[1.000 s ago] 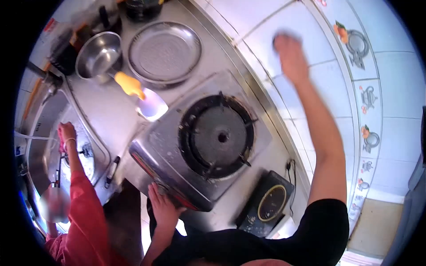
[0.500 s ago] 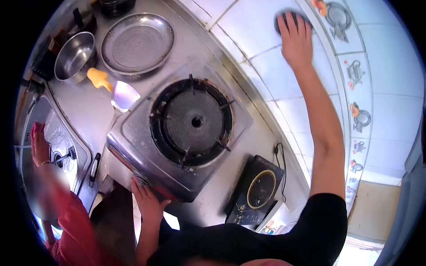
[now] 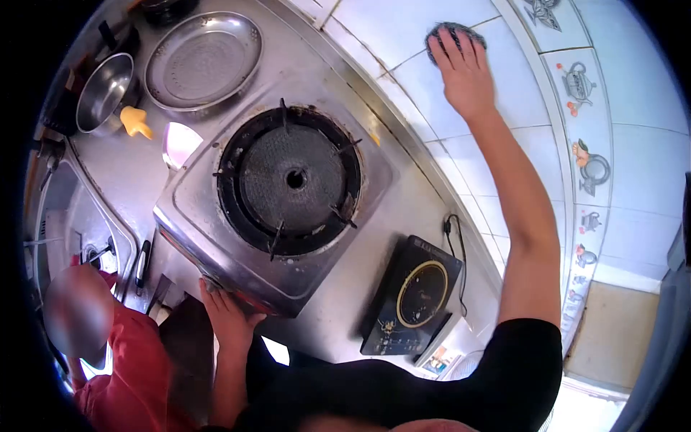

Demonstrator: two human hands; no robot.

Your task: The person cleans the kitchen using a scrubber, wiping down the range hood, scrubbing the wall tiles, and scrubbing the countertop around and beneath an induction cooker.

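Against the white wall tiles (image 3: 415,81), my right hand (image 3: 468,83) presses a dark grey mesh scouring pad (image 3: 434,49), its fingers laid over the pad. My left hand (image 3: 229,317) rests at the front edge of a metal gas stove (image 3: 345,248), fingers stretched out and touching its front panel near a small knob. The stove's round black burner (image 3: 291,155) carries no pot.
A black induction cooker (image 3: 410,295) with a cord lies right of the stove. To the left are a shallow metal pan (image 3: 205,61), a metal bowl (image 3: 104,93), a yellow-handled spatula (image 3: 134,122) and a sink (image 3: 86,194). A person in a red sleeve (image 3: 140,360) stands by the sink.
My right hand and the scouring pad have shifted slightly left in view. The view itself has shifted, moving the stove left and up. The other person's head has moved over the sink.
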